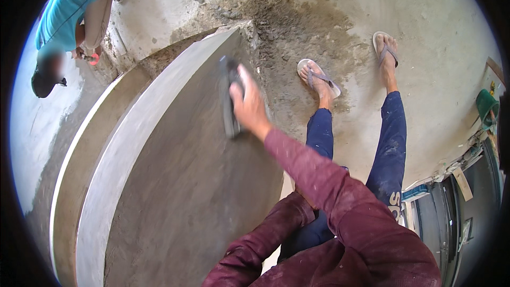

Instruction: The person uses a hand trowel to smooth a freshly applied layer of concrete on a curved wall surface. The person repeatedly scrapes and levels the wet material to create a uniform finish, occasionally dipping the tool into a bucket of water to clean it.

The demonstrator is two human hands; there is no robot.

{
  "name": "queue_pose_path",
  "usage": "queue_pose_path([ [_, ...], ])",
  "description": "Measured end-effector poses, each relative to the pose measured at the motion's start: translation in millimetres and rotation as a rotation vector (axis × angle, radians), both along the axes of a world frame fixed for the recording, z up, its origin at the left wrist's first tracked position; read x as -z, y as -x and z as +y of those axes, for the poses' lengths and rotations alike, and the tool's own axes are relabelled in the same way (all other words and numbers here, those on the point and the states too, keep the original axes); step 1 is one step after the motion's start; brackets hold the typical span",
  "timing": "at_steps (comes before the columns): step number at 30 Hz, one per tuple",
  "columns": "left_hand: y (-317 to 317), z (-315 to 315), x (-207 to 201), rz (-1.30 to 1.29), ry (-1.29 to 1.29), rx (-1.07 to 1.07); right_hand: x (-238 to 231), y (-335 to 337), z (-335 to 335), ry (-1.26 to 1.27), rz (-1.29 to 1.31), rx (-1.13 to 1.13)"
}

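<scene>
My right hand [248, 103] is closed round the handle of a long dark plastering float [230, 95]. The float lies against a grey-brown, damp-looking plastered wall face [196, 170], close to its far right edge. Motion blurs the hand and the float a little. My left arm [265, 239], in a maroon sleeve, bends across toward my thigh. Its hand is mostly hidden behind my right forearm, so its fingers do not show. A pale smooth band [133, 122] curves along the left side of the plastered face.
Left of the band runs a lower curved ledge [79, 170]. A person in a blue shirt [74, 5] crouches at the upper left. Wet mortar crumbs [297, 26] cover the floor by the wall's far end. A green bucket [485, 109] and boards stand at the right.
</scene>
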State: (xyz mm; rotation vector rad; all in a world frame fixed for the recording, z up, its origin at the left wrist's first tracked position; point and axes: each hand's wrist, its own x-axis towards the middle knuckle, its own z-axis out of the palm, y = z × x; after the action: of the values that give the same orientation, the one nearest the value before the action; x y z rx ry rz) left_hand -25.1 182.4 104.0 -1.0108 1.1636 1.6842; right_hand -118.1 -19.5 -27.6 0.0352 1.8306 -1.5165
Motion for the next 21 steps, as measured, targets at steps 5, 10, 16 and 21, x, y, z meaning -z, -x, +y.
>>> queue_pose_path([
  [5,16.0,-36.8,-14.3,0.251,0.220,0.651,32.6,11.5,-6.4,-0.047,-0.107,-0.091],
  [10,-70.1,-0.3,9.1,0.287,0.308,0.762,-48.6,-4.3,3.3,0.063,0.015,-0.055],
  [16,-49.2,-28.3,10.2,0.289,0.287,0.661,12.0,-12.8,4.9,-0.042,-0.142,-0.030],
  [21,-45.9,-43.0,16.3,0.340,0.331,0.709,-13.3,18.2,-10.3,0.044,-0.061,-0.060],
])
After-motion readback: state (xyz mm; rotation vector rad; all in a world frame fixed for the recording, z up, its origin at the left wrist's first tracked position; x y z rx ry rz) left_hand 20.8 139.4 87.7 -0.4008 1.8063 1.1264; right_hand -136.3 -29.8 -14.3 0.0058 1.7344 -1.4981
